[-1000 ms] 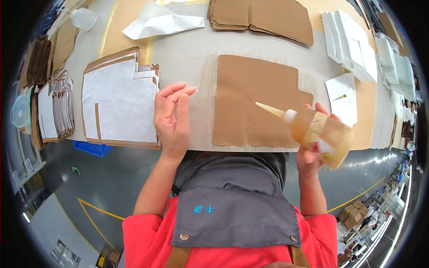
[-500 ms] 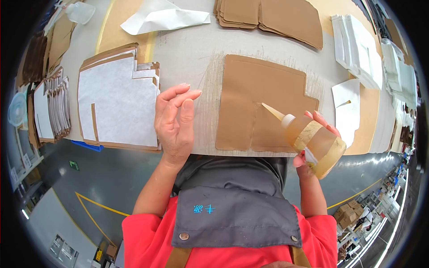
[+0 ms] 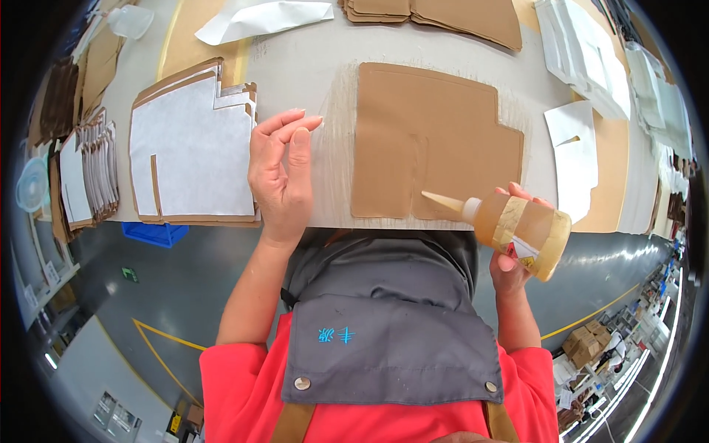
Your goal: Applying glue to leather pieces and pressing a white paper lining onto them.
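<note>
My right hand [image 3: 515, 267] is wrapped round a translucent squeeze bottle [image 3: 533, 230] with amber tape and a long pointed nozzle. The bottle lies tilted, its tip over the lower part of a brown leather-like panel [image 3: 428, 103], close to the narrow slit. I cannot tell whether the tip touches. This panel lies flat in front of me and has a notched right corner. To its left, my left hand [image 3: 281, 166] is raised, palm turned inward, fingers loosely bent and apart, with nothing in it. It overlaps the edge of a stack of white-faced brown panels [image 3: 192, 140].
More brown panels [image 3: 465, 18] lie stacked at the far side. White sheets [image 3: 580, 55] are piled at far right, with a slit white piece [image 3: 572, 159] nearer. A fanned row of panels [image 3: 92, 173] stands at far left. A blue bin [image 3: 155, 234] shows below the table edge.
The bottle's nozzle has moved along the slit from its far end toward the panel's near edge. The whole view has tilted slightly, shifting the table upward. My left hand remains beside the panel.
</note>
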`<state>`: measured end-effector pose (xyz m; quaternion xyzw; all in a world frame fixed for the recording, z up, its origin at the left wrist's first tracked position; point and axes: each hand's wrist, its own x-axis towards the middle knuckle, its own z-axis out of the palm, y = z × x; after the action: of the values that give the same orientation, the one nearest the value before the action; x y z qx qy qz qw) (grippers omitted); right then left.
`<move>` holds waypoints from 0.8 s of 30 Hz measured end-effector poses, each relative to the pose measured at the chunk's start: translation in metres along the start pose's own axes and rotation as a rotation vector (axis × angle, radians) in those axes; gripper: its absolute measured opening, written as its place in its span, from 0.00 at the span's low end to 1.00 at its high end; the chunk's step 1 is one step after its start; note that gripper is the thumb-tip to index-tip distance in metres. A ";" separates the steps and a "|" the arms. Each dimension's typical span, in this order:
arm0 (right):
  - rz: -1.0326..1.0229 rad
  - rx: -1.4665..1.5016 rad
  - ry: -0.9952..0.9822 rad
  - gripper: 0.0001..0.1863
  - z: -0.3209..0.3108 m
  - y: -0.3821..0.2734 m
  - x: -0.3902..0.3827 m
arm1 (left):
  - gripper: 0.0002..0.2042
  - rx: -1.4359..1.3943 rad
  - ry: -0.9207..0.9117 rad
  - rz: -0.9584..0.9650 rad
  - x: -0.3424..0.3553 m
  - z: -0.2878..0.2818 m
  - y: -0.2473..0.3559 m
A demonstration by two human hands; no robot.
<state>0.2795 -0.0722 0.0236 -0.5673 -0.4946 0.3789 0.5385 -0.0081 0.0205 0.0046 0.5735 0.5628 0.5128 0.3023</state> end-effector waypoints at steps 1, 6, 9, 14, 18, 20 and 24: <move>-0.003 0.000 0.005 0.58 -0.003 0.000 -0.004 | 0.10 -0.002 -0.003 0.005 0.000 0.000 0.001; -0.223 0.029 -0.133 0.59 -0.008 0.006 -0.016 | 0.09 0.046 -0.030 0.017 -0.008 -0.004 0.004; -0.265 -0.066 -0.228 0.58 -0.022 0.000 -0.017 | 0.08 0.062 -0.017 0.045 -0.015 -0.005 0.003; -0.044 0.097 0.115 0.58 -0.027 -0.005 -0.014 | 0.07 0.102 -0.014 0.070 -0.018 -0.001 0.006; 0.143 0.261 0.105 0.51 0.003 -0.009 0.039 | 0.07 0.114 -0.021 0.090 -0.018 -0.002 -0.003; 0.108 0.241 0.033 0.51 0.015 -0.002 0.054 | 0.07 0.118 -0.026 0.090 -0.017 -0.002 -0.001; 0.087 0.208 0.026 0.51 0.029 0.005 0.064 | 0.07 0.122 -0.044 0.103 -0.016 -0.002 -0.001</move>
<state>0.2667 -0.0030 0.0213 -0.5342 -0.4205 0.4438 0.5839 -0.0075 0.0047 -0.0002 0.6301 0.5559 0.4798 0.2525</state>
